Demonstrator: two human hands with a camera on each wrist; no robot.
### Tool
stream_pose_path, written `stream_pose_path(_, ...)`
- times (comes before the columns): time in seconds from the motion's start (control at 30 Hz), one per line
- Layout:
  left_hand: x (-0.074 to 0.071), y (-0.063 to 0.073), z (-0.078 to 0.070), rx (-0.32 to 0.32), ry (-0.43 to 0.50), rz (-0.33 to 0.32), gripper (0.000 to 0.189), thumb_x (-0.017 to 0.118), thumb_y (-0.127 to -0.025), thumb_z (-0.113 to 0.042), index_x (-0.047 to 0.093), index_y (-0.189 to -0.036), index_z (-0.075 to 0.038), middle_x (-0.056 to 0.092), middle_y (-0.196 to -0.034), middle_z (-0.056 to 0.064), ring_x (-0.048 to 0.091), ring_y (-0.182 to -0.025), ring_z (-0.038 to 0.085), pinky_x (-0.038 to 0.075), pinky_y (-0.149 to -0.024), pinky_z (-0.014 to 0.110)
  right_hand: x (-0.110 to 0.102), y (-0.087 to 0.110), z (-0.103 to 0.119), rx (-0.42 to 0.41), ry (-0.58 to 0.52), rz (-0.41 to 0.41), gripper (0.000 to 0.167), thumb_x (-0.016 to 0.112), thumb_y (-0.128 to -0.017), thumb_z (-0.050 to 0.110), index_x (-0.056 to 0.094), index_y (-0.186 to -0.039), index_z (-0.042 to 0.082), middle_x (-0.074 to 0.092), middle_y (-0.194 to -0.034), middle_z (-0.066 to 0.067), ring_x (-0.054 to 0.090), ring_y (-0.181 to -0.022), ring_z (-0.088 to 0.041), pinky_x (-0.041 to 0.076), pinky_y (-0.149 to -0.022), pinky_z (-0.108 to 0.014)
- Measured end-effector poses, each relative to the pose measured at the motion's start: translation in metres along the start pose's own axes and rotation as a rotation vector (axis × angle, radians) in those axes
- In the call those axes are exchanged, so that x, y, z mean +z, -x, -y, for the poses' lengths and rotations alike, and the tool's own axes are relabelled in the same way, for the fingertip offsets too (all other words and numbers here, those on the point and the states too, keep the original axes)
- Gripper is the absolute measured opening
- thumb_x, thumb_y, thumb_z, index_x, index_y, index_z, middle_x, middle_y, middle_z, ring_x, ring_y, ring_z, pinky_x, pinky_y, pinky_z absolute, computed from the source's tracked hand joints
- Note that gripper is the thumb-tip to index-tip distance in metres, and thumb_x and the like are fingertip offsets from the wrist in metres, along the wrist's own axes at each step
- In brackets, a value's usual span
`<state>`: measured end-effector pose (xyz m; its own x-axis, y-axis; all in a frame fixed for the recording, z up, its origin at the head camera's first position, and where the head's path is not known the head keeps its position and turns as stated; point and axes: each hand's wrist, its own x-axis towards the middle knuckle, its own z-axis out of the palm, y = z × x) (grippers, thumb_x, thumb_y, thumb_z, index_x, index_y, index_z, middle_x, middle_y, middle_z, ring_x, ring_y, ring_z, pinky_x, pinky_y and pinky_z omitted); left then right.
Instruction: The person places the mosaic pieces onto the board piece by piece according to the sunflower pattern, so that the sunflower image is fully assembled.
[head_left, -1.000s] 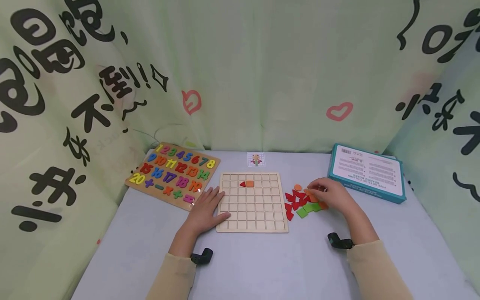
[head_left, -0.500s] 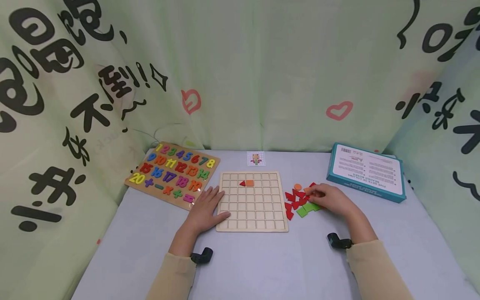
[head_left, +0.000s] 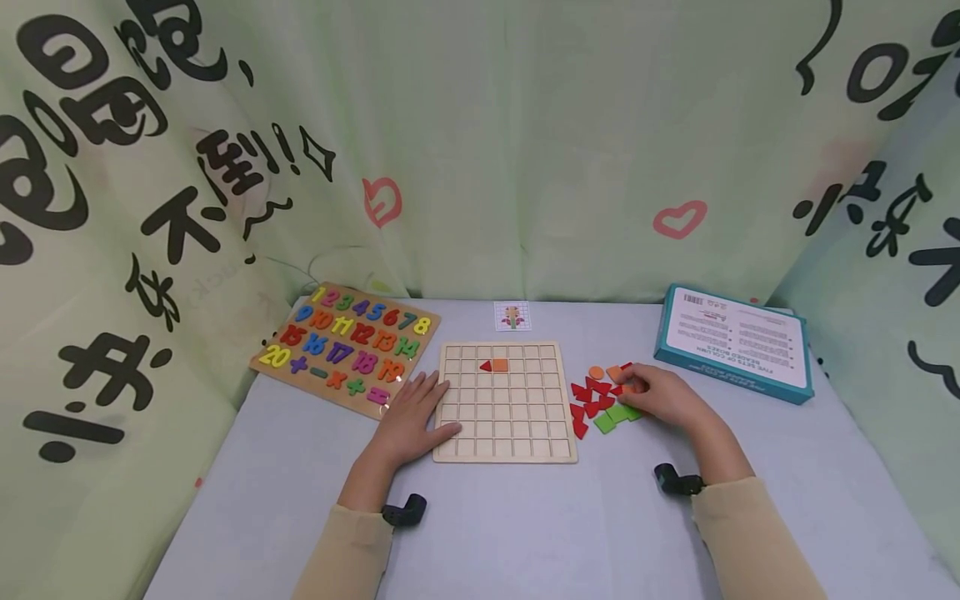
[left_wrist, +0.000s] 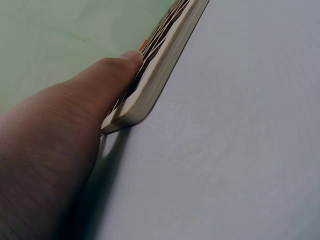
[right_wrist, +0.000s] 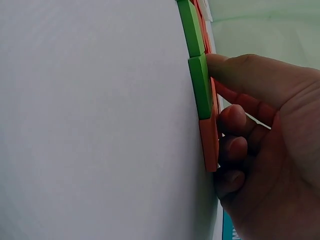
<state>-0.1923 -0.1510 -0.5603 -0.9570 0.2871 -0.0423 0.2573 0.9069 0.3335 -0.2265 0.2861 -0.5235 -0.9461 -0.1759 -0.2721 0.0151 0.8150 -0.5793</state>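
Note:
My left hand [head_left: 408,425] lies flat with fingers spread on the left edge of a wooden grid board [head_left: 517,425]; in the left wrist view its thumb [left_wrist: 112,75] rests over the rim. A red triangle [head_left: 486,366] and an orange square [head_left: 500,365] sit side by side in the board's upper cells. Right of the board, my right hand [head_left: 663,398] reaches into a pile of red pieces [head_left: 580,392], green squares [head_left: 605,423] and orange pieces [head_left: 596,372]. Its thumb touches a green block [right_wrist: 201,85], the other fingers curled beside an orange block [right_wrist: 209,145]. I cannot tell whether it pinches a piece.
A board of coloured numbers [head_left: 318,327] lies at the back left. Behind the grid board is a small picture card [head_left: 512,317]. A teal box [head_left: 735,342] stands at the back right, and a printed curtain [head_left: 525,167] encloses the table.
My right hand has shifted slightly over the pile, with its fingers curled lower among the pieces, covering orange pieces seen earlier. The left hand has stayed on the board.

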Motion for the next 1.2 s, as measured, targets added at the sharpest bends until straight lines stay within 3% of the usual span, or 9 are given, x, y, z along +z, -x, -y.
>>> stream_pose_path(0.3,-0.0002,-0.0007,-0.0010,0.000,0.013,0.003,0.085,0.055,-0.086,-0.070,0.035,-0.155,-0.024,0.024,-0.165,0.000,0.015,-0.155,0.026,0.012,-0.126,0.049,0.0017,-0.0014,0.0019,-0.004,0.006,-0.006,0.037,0.071,-0.090,0.034,0.062,-0.119,0.012,0.054,-0.084,-0.006,0.052,-0.081,-0.020,0.045,-0.063,-0.028)
stream_pose_path(0.53,0.0016,-0.0014,0.0000,-0.006,0.012,0.000,0.085,0.055,-0.087,-0.070,0.035,-0.155,-0.024,0.024,-0.165,0.000,0.015,-0.155,0.025,0.013,-0.126,0.049,0.0038,-0.0028,0.0029,-0.010,0.031,-0.041,0.033,0.073,-0.088,0.040,0.064,-0.106,0.014,0.055,-0.080,-0.005,0.053,-0.078,-0.019,0.044,-0.062,-0.027)
stream_pose_path(0.8,0.0003,-0.0006,-0.0011,-0.009,0.004,0.008,0.084,0.056,-0.087,-0.069,0.035,-0.155,-0.024,0.024,-0.165,0.000,0.014,-0.155,0.025,0.012,-0.126,0.049,0.0039,-0.0022,0.0042,-0.001,0.020,-0.029,0.038,0.073,-0.088,0.035,0.063,-0.116,0.012,0.054,-0.085,-0.007,0.052,-0.083,-0.020,0.045,-0.063,-0.028)
stream_pose_path(1.2,-0.0005,-0.0005,-0.0010,-0.010,0.010,0.007,0.084,0.056,-0.087,-0.069,0.035,-0.155,-0.024,0.024,-0.165,0.001,0.014,-0.155,0.026,0.012,-0.126,0.049,0.0035,-0.0025,0.0073,-0.034,0.032,-0.026,0.037,0.072,-0.088,0.028,0.061,-0.117,0.007,0.055,-0.088,-0.008,0.052,-0.085,-0.021,0.047,-0.065,-0.028)
